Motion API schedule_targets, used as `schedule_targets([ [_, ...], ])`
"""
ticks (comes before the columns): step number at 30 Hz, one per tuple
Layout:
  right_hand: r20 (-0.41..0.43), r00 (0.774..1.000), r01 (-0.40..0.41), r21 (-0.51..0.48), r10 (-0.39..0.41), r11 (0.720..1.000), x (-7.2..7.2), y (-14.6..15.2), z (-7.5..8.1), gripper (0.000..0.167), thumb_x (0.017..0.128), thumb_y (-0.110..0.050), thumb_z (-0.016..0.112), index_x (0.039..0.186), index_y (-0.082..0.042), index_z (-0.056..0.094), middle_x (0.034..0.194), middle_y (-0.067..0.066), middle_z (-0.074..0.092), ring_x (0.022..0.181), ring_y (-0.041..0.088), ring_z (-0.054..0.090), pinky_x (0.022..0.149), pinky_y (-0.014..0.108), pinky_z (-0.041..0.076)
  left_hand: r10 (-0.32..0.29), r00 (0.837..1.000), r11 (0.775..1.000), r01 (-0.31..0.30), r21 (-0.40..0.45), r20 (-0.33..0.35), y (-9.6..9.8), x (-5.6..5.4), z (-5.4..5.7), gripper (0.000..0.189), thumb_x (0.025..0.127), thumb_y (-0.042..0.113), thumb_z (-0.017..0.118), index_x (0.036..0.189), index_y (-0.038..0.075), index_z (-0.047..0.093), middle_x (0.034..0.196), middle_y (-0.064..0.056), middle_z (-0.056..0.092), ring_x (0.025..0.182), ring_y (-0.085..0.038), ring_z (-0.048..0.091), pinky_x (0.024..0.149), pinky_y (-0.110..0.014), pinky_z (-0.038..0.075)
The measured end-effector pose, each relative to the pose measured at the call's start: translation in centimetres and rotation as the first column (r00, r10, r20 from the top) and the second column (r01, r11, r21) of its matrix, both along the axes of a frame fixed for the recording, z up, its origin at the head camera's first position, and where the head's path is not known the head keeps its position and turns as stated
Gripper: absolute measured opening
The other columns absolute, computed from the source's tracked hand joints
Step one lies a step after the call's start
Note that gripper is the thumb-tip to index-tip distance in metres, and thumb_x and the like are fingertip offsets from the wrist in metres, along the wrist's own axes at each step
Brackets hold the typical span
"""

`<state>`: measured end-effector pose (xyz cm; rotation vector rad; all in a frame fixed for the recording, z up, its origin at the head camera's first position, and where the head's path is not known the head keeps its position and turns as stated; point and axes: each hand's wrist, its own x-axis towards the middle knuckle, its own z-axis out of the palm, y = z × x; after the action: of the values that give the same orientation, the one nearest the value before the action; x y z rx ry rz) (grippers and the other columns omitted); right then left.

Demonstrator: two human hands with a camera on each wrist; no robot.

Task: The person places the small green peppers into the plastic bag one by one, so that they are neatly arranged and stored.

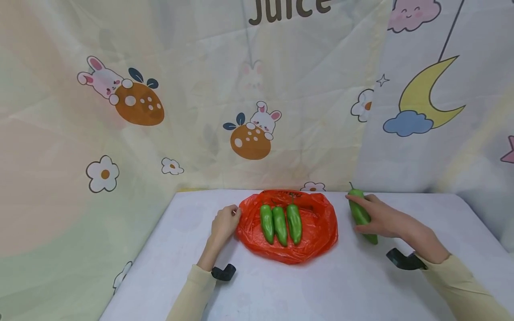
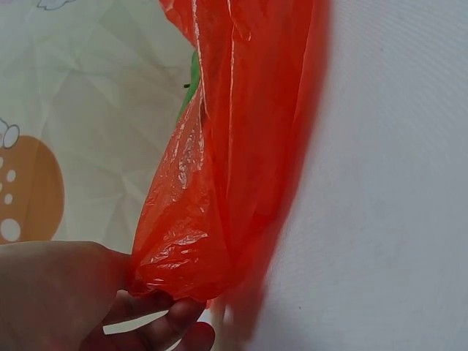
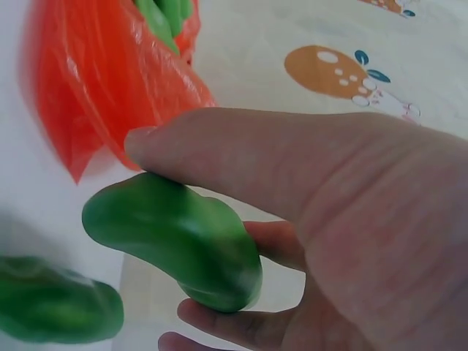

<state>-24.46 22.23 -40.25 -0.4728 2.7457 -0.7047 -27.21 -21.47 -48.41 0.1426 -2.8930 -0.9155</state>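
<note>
A red plastic bag [image 1: 317, 247] lies spread on the table, its rim turned up around three green peppers [image 1: 294, 225] lying side by side. At the bag's left edge, my left hand [image 1: 225, 223] pinches the plastic [image 2: 183, 263] between thumb and fingers. To the right of the bag, my right hand [image 1: 383, 218] grips a green pepper [image 3: 183, 234], thumb on one side and fingers on the other. A second loose green pepper [image 3: 58, 303] shows below it in the right wrist view. In the head view the hand partly hides what lies beneath it.
The white table [image 1: 281, 290] ends at a back edge just behind the bag. Behind it hangs a printed cloth [image 1: 192, 111] with rabbits, flowers and a moon. A black wrist strap [image 1: 403, 260] sits by each sleeve.
</note>
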Motion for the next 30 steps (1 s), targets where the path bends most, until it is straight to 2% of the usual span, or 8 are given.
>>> schedule_targets([
  [16, -0.057, 0.998, -0.032, -0.017, 0.031, 0.999, 0.7, -2.9, 1.3, 0.093, 0.078, -0.031, 0.084, 0.154, -0.015, 0.034, 0.139, 0.035, 0.034, 0.108, 0.041, 0.049, 0.066, 0.039, 0.057, -0.003, 1.000, 1.000, 0.003, -0.007, -0.007, 0.0, -0.2, -0.1, 0.028, 0.101, 0.028, 0.053, 0.093, 0.009, 0.071, 0.067, -0.002, 0.060, 0.055, -0.015, 0.052, 0.049, -0.026, 0.041],
  [24, -0.085, 0.994, -0.069, -0.041, 0.066, 0.997, 1.1, -4.3, 2.1, 0.088, 0.081, -0.024, 0.082, 0.154, -0.013, 0.036, 0.142, 0.036, 0.033, 0.111, 0.043, 0.050, 0.070, 0.041, 0.058, 0.002, 1.000, 1.000, -0.002, -0.001, 0.000, 0.0, -0.1, -0.2, 0.028, 0.101, 0.027, 0.053, 0.095, 0.008, 0.072, 0.068, -0.003, 0.061, 0.056, -0.016, 0.052, 0.049, -0.026, 0.041],
  [30, -0.076, 0.995, -0.072, -0.056, 0.067, 0.996, 1.5, -5.7, 2.8, 0.086, 0.081, -0.021, 0.081, 0.154, -0.015, 0.036, 0.143, 0.035, 0.033, 0.112, 0.043, 0.050, 0.070, 0.042, 0.058, 0.002, 1.000, 1.000, -0.002, -0.002, -0.001, 0.0, -0.2, -0.3, 0.028, 0.101, 0.028, 0.053, 0.095, 0.008, 0.072, 0.069, -0.003, 0.061, 0.055, -0.016, 0.053, 0.049, -0.026, 0.042],
])
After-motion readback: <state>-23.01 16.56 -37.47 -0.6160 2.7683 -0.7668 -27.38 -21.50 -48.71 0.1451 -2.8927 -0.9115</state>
